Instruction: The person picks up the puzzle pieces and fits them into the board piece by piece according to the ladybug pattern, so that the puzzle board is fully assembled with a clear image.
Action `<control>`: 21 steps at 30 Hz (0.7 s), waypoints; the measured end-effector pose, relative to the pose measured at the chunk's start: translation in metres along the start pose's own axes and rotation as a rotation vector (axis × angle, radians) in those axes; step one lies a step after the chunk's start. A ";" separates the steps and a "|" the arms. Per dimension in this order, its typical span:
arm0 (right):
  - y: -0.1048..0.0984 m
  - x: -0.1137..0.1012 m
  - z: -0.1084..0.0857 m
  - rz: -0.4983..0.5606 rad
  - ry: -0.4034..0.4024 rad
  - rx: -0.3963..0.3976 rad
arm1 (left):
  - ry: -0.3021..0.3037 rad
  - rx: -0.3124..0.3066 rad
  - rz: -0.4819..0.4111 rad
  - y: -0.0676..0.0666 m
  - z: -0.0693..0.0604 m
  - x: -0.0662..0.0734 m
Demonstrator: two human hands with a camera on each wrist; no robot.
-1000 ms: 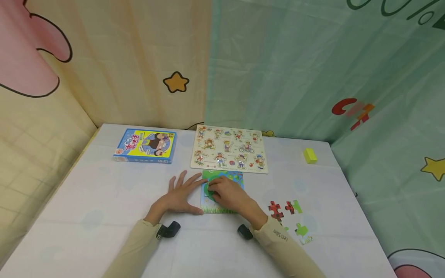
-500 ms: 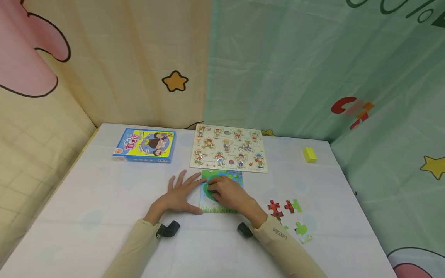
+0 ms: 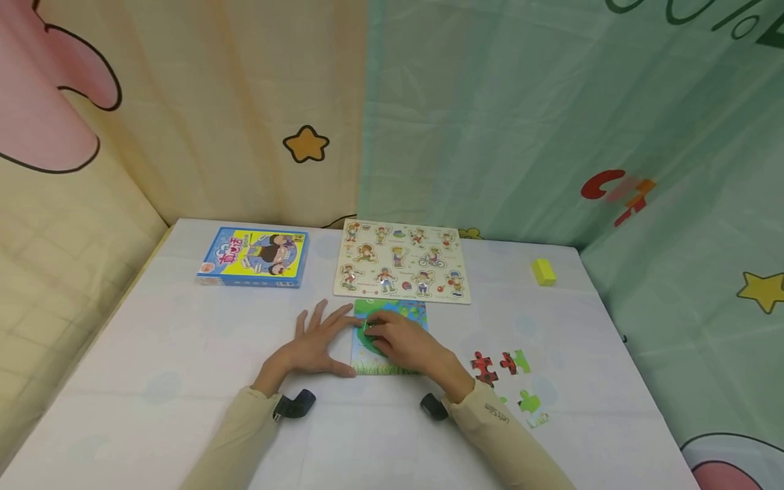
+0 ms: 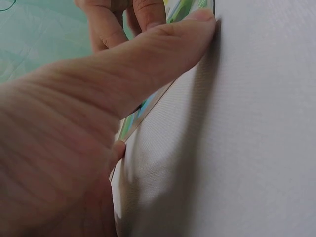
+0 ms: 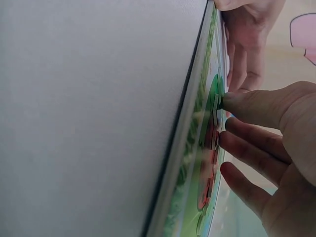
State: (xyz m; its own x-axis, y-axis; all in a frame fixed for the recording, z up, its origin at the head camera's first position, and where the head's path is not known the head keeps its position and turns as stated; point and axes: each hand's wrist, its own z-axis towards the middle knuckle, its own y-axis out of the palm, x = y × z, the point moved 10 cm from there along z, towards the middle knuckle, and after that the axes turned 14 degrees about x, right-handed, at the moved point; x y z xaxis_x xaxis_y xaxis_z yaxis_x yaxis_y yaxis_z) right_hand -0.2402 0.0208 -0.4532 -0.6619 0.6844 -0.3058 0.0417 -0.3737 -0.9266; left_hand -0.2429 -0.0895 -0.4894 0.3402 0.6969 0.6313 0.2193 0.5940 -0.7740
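A small puzzle board point(image 3: 373, 370) with a grassy lower edge and a green shape in its middle lies before me. My left hand point(image 3: 311, 348) is spread beside it, the thumb at its lower left corner and the forefinger at its left edge. Bent over the board, my right hand point(image 3: 404, 340) pinches a small green puzzle piece point(image 3: 365, 327), mostly covered by the fingers. In the right wrist view the thumb touches a green piece point(image 5: 216, 106) low over the board, near red pieces point(image 5: 205, 187) lying on it.
Several loose red and green jigsaw pieces point(image 3: 484, 366) lie right of my right forearm. Behind the board is a wooden peg puzzle point(image 3: 401, 262) with figures. A blue and yellow box point(image 3: 254, 257) stands back left, a yellow block point(image 3: 544, 272) back right.
The right hand shifts very slightly over the board, its fingertips staying around the green piece. The left hand stays in place.
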 end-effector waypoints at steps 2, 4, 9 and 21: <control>0.000 0.000 -0.001 -0.001 -0.006 -0.001 | -0.002 -0.002 -0.001 0.000 0.000 0.000; 0.000 0.001 -0.002 0.004 -0.008 -0.002 | -0.004 -0.003 0.000 0.000 0.001 -0.001; -0.004 0.002 -0.006 0.053 0.000 0.007 | -0.006 0.001 0.002 0.001 0.001 -0.002; -0.025 0.020 -0.026 0.136 0.056 0.063 | -0.016 -0.010 0.004 0.002 0.001 -0.003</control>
State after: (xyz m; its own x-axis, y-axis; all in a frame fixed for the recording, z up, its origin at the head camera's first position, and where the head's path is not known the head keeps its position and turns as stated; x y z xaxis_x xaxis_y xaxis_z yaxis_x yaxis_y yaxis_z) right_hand -0.2352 0.0603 -0.4420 -0.6105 0.6577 -0.4413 0.0799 -0.5031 -0.8605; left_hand -0.2446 -0.0895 -0.4928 0.3262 0.7056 0.6291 0.2276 0.5873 -0.7767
